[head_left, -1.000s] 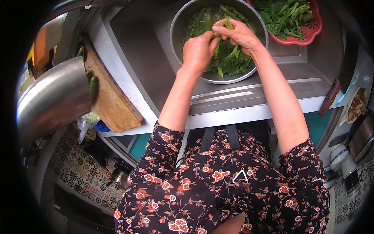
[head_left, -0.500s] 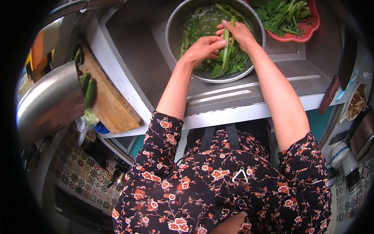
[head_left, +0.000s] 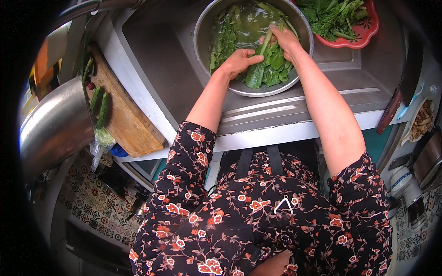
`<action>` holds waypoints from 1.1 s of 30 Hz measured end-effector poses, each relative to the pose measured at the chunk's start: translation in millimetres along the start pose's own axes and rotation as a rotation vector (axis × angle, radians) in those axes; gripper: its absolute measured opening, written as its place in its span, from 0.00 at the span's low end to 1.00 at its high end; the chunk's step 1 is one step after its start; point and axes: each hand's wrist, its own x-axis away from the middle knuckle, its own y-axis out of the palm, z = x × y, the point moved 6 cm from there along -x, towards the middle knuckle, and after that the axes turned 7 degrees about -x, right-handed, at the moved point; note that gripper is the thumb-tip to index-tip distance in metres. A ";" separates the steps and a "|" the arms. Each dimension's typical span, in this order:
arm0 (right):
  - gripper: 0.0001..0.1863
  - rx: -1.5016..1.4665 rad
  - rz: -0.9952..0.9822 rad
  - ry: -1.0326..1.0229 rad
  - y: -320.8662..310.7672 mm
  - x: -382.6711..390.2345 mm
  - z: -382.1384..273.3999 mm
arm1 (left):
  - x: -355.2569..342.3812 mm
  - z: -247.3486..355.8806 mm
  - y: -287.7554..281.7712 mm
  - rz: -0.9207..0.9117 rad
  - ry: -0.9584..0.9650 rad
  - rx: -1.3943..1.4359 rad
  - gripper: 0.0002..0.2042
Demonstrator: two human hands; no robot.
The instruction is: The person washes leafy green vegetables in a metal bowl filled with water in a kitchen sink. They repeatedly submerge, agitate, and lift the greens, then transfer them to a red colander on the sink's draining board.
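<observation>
while both hands sit in the round steel bowl (head_left: 202,46) of water, left hand (head_left: 239,62) and right hand (head_left: 285,41) fingers grip leafy green stalks (head_left: 267,69).

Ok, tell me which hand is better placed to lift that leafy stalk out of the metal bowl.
Right, probably: the right hand grips the leafy stalk at its stem, while the left hand only rests against its leaves.

A small kitchen corner seen from above

A steel sink (head_left: 161,69) is set in a white-edged table (head_left: 276,135); a wooden cutting board (head_left: 124,119) lies at its left. Patterned floor tiles (head_left: 96,207) show below on both sides, lit by soft daylight.
</observation>
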 end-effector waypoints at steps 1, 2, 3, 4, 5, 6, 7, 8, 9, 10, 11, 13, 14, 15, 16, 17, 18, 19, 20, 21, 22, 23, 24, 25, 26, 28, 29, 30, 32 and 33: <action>0.15 -0.002 0.027 0.029 2.0 4.1 -1.6 | -2.0 0.1 2.0 0.018 0.020 0.063 0.10; 0.16 -0.004 0.054 0.059 2.9 6.6 -2.2 | -3.7 0.1 3.1 0.036 0.039 0.127 0.10; 0.15 0.000 0.043 0.073 4.7 6.3 -2.0 | -4.6 -1.5 2.3 0.058 0.026 0.089 0.10; 0.15 0.004 0.039 0.085 4.0 6.6 -2.0 | -5.1 -1.4 2.6 0.062 0.008 0.055 0.10; 0.15 0.009 0.034 0.098 3.7 7.0 -1.6 | -5.3 -1.2 2.2 0.067 -0.010 0.021 0.10; 0.14 0.027 -0.010 0.095 5.0 8.0 -1.8 | -5.0 -1.3 2.0 0.073 -0.028 -0.013 0.10; 0.14 0.043 -0.059 0.091 6.6 8.2 -1.8 | -4.4 -0.7 1.9 0.080 0.033 -0.071 0.09; 0.14 0.059 -0.109 0.088 9.5 8.4 -1.0 | -1.6 -1.9 3.5 0.087 0.095 -0.129 0.09; 0.12 -0.010 -0.075 0.072 8.8 7.4 2.2 | 0.7 -2.0 4.0 0.094 0.156 -0.187 0.09; 0.12 -0.022 -0.036 0.061 6.9 6.2 3.2 | 3.4 0.4 3.7 0.044 0.160 -0.350 0.11; 0.12 -0.035 0.002 0.050 4.9 4.9 3.8 | 6.7 4.6 -2.8 0.067 0.185 -0.546 0.12; 0.15 0.009 0.046 -0.012 2.0 3.7 -1.1 | 18.9 26.7 -14.8 0.146 0.243 -0.606 0.13; 0.17 0.050 0.064 0.001 1.6 4.3 -1.7 | 30.9 40.6 -19.2 0.205 0.271 -0.466 0.14; 0.20 0.091 0.084 0.014 -0.1 4.9 -3.4 | 20.1 40.7 -37.0 0.323 0.241 -0.450 0.16; 0.22 0.134 0.096 0.027 0.9 5.2 -6.1 | 15.5 42.4 -48.0 0.475 0.174 -0.295 0.14; 0.24 0.146 0.100 0.035 3.0 6.0 -7.2 | 18.0 50.7 -52.6 0.678 0.212 -0.486 0.13; 0.26 0.158 0.105 0.044 5.3 7.3 -7.2 | 21.8 59.8 -53.7 0.880 0.248 -0.678 0.13; 0.28 0.172 0.116 0.052 5.9 9.6 -6.7 | 16.1 58.4 -53.9 0.994 0.214 -0.737 0.13; 0.30 0.188 0.128 0.061 6.6 12.7 -6.7 | 10.2 55.7 -53.3 1.108 0.176 -0.793 0.13; 0.25 0.227 0.111 0.061 8.9 15.0 -8.5 | 7.6 52.4 -54.8 1.223 0.136 -0.849 0.13; 0.22 0.248 0.050 0.047 10.3 15.1 -8.8 | 5.0 53.6 -53.2 1.213 0.120 -0.862 0.13; 0.20 0.268 -0.012 0.032 11.9 15.0 -9.0 | 3.0 55.1 -52.6 1.204 0.103 -0.875 0.13; 0.17 0.288 -0.076 0.019 14.0 15.2 -9.3 | 2.0 56.4 -52.6 1.196 0.085 -0.888 0.13; 0.12 0.282 -0.075 0.071 13.8 14.3 -8.6 | 1.7 58.9 -56.8 1.109 0.037 -0.857 0.13; 0.12 0.291 -0.094 0.097 14.3 14.6 -9.2 | 3.3 56.9 -60.8 1.084 0.101 -0.760 0.13; 0.12 0.311 -0.133 0.148 18.5 18.1 -13.4 | 7.7 50.7 -66.3 1.026 0.225 -0.566 0.14; 0.10 0.280 -0.124 0.150 24.0 26.4 -19.4 | 12.7 47.0 -68.8 1.005 0.306 -0.386 0.13; 0.10 0.277 -0.157 0.078 29.0 24.7 -23.8 | 15.5 44.2 -71.5 0.928 0.337 -0.314 0.12; 0.10 0.274 -0.206 -0.069 31.6 23.3 -34.6 | 27.9 54.1 -62.3 0.753 0.401 -0.164 0.11; 0.12 0.238 -0.209 -0.130 30.4 24.5 -39.6 | 36.6 62.3 -52.4 0.728 0.444 -0.169 0.10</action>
